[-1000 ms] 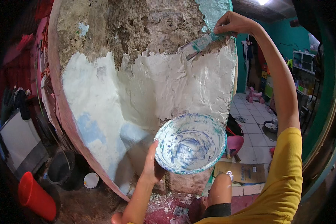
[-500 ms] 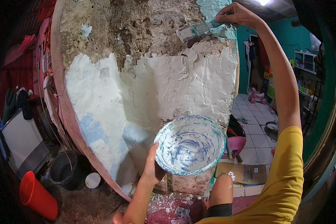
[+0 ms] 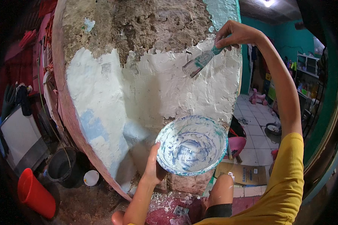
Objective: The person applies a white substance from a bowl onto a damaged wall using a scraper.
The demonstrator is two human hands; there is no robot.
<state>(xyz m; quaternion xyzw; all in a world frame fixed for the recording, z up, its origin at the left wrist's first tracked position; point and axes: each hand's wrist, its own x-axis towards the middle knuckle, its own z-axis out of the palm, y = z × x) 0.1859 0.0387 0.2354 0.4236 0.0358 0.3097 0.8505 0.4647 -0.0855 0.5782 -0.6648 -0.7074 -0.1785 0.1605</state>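
Scraper (image 3: 203, 62) over white plaster (image 3: 172, 88) | right hand (image 3: 236, 34): gripping scraper | left hand (image 3: 154, 165): gripping bowl (image 3: 192, 173)

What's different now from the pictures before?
The right hand lifted the scraper over the rough brown wall, then brought it down; its blade is now over the white coating, slanting down to the left. Nothing was grabbed or let go. The left hand still holds the bowl in about the same spot.
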